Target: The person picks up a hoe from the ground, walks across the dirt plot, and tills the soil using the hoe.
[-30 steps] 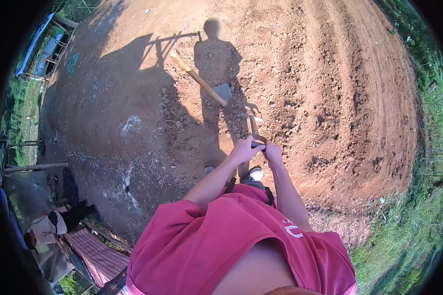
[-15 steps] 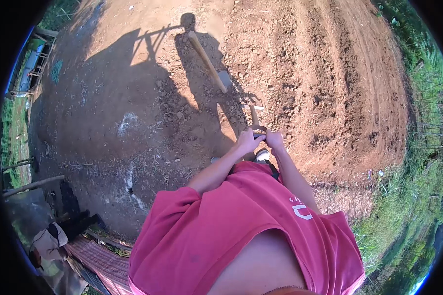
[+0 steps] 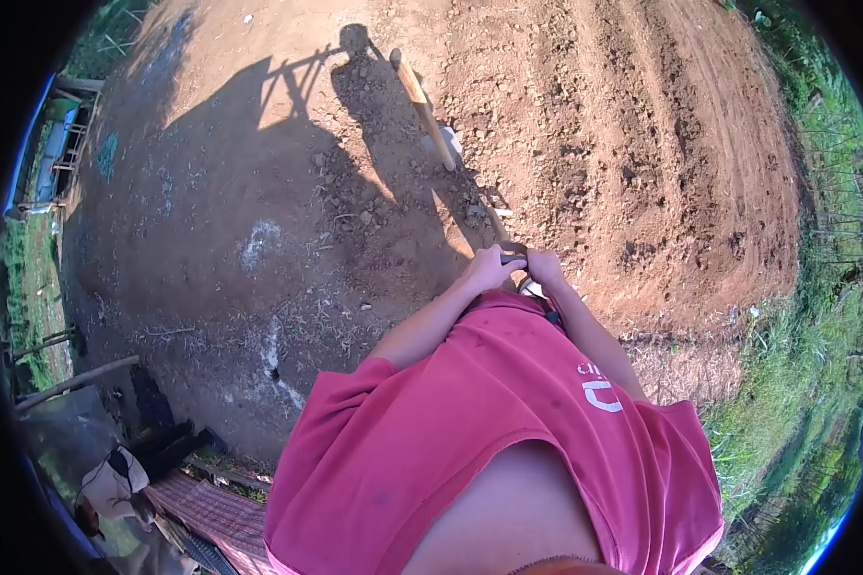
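Observation:
My left hand (image 3: 488, 269) and my right hand (image 3: 547, 268) are close together at my waist, in front of the hem of the pink shirt (image 3: 489, 383). Both are closed on a dark, belt-like strap (image 3: 514, 248); the fingers hide much of it. Just beyond the hands, a narrow brown piece (image 3: 498, 227) stretches away toward a pale tip, and I cannot tell whether it joins the strap. Farther ahead, a hoe (image 3: 422, 101) with a wooden handle and grey metal blade stands in the soil, touched by neither hand.
Loose, furrowed soil (image 3: 633, 144) spreads ahead and to the right, bordered by green plants (image 3: 834, 230). My shadow (image 3: 364, 105) falls across the ground. At the lower left, a person (image 3: 115, 484) is beside a reddish woven mat (image 3: 201, 513). A pole (image 3: 77, 383) lies nearby.
The view has shifted slightly, so the hoe appears farther right and more upright. My hands have moved a little to the right in the picture, still closed at my waist.

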A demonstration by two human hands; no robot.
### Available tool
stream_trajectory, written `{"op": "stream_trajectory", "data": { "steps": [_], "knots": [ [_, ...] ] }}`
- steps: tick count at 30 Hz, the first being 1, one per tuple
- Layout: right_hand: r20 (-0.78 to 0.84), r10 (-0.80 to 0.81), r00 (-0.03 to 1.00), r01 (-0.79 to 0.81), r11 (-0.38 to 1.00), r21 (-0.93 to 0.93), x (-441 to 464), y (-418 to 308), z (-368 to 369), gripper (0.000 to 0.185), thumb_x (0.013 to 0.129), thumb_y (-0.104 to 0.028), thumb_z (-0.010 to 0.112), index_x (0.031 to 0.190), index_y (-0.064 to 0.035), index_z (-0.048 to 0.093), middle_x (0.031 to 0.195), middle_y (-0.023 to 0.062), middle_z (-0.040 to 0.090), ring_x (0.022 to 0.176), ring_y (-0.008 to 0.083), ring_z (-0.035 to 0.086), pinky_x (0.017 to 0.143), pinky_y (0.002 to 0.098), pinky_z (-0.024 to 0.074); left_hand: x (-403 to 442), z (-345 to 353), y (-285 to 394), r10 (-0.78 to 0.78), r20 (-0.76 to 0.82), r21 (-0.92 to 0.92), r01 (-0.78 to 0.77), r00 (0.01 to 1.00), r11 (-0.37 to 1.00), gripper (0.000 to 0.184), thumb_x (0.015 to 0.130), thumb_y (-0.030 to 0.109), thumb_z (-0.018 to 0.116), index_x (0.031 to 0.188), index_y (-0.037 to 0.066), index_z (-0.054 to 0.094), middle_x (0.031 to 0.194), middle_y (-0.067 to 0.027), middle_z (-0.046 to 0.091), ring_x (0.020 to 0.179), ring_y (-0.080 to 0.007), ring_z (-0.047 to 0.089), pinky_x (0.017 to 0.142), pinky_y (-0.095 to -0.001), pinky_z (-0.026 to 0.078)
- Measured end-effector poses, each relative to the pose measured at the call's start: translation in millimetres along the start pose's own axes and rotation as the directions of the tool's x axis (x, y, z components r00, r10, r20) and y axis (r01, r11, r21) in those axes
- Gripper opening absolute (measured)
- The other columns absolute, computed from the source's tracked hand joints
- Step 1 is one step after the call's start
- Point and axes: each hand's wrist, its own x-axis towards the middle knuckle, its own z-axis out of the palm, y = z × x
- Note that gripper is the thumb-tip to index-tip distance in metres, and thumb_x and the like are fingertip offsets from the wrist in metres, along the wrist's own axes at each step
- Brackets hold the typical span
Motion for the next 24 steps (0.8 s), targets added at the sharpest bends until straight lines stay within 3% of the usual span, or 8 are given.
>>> {"op": "stream_trajectory", "data": {
  "steps": [4, 7, 12, 15, 16, 19, 23, 24],
  "knots": [
    [0.021, -0.362, 0.932, 0.321, 0.798, -0.51, 31.5, 0.9, -0.8, 0.038, 0.09, -0.025, 0.044, 0.074, 0.0008, 0.067, 0.067, 0.0211, 0.065, 0.058, 0.0267, 0.064, 0.057, 0.0428, 0.0477, 11.5, -20.9, 14.4, 0.063, 0.054, -0.017, -0.062, 0.997, 0.998, 0.061, 0.082, 0.056, 0.069, 0.1, -0.002, 0.067, 0.092, -0.0239, 0.07, 0.087, -0.0362, 0.069, 0.077, -0.0416, 0.052],
    [-0.159, 0.088, 0.983, -0.104, 0.99, -0.094, 11.5, -57.5, -6.9, 0.042, 0.09, -0.027, 0.041, 0.077, 0.0014, 0.068, 0.07, 0.0191, 0.066, 0.06, 0.0274, 0.065, 0.062, 0.0419, 0.0496, 28.1, -42.7, 19.6, 0.044, 0.083, 0.037, -0.047, 0.996, 0.998, 0.059, 0.085, 0.055, 0.066, 0.103, -0.001, 0.067, 0.094, -0.0228, 0.07, 0.091, -0.0374, 0.068, 0.078, -0.042, 0.052],
    [-0.159, -0.114, 0.981, 0.034, 0.899, -0.436, 21.6, -49.2, 14.4, 0.044, 0.089, -0.03, 0.043, 0.095, 0.0043, 0.07, 0.102, 0.0272, 0.068, 0.095, 0.036, 0.068, 0.086, 0.0441, 0.0508, 36.7, -44.0, -14.8, 0.079, 0.175, -0.012, -0.078, 0.981, 0.997, 0.054, 0.086, 0.053, 0.066, 0.103, 0.003, 0.069, 0.092, -0.0157, 0.072, 0.088, -0.0276, 0.07, 0.077, -0.0384, 0.053],
    [-0.187, 0.083, 0.979, -0.123, 0.969, -0.212, -9.8, -67.0, 20.1, 0.044, 0.09, -0.029, 0.043, 0.104, 0.0036, 0.069, 0.113, 0.0293, 0.064, 0.107, 0.039, 0.064, 0.093, 0.0455, 0.0483, 26.7, -43.9, -22.0, 0.06, 0.134, 0.051, -0.067, 0.989, 0.996, 0.053, 0.086, 0.053, 0.066, 0.103, 0.003, 0.069, 0.092, -0.0153, 0.072, 0.087, -0.0274, 0.07, 0.077, -0.0376, 0.053],
    [-0.045, -0.045, 0.998, 0.014, 0.843, -0.537, -2.1, -64.1, 20.6, 0.041, 0.087, -0.028, 0.049, 0.107, 0.001, 0.07, 0.118, 0.0231, 0.065, 0.112, 0.0355, 0.063, 0.095, 0.0411, 0.0495, 23.5, -44.5, -24.6, 0.109, 0.126, 0.0, -0.11, 0.986, 0.994, 0.055, 0.086, 0.053, 0.066, 0.104, 0.001, 0.067, 0.092, -0.0161, 0.071, 0.086, -0.0273, 0.07, 0.076, -0.0372, 0.053],
    [-0.267, 0.234, 0.935, -0.229, 0.972, 0.051, 7.1, -63.8, 38.2, 0.043, 0.086, -0.03, 0.049, 0.103, 0.0038, 0.07, 0.118, 0.024, 0.065, 0.111, 0.036, 0.064, 0.095, 0.0416, 0.0499, 25.4, -44.2, -32.7, 0.077, 0.039, -0.01, -0.076, 0.996, 0.997, 0.056, 0.086, 0.053, 0.067, 0.105, 0.001, 0.065, 0.092, -0.0171, 0.071, 0.084, -0.0272, 0.07, 0.075, -0.0369, 0.053],
    [-0.231, 0.083, 0.969, -0.096, 0.994, -0.049, 5.6, -92.0, 38.2, 0.045, 0.086, -0.032, 0.048, 0.101, 0.005, 0.07, 0.115, 0.0265, 0.065, 0.11, 0.0375, 0.064, 0.095, 0.0414, 0.0499, 36.6, -60.0, -40.7, 0.028, 0.037, -0.02, -0.027, 0.999, 0.999, 0.056, 0.085, 0.051, 0.068, 0.108, 0.0, 0.063, 0.091, -0.0174, 0.071, 0.084, -0.028, 0.07, 0.077, -0.038, 0.053],
    [-0.042, -0.193, 0.98, 0.14, 0.829, -0.541, 8.5, -101.3, 36.1, 0.042, 0.087, -0.029, 0.048, 0.101, 0.0036, 0.071, 0.11, 0.0252, 0.067, 0.107, 0.0371, 0.065, 0.093, 0.0425, 0.0509, 37.5, -66.5, -41.8, 0.025, 0.032, -0.025, -0.024, 0.999, 0.999, 0.056, 0.084, 0.051, 0.069, 0.108, 0.0, 0.062, 0.093, -0.0179, 0.071, 0.086, -0.0291, 0.069, 0.078, -0.0387, 0.053]
  ]
}}
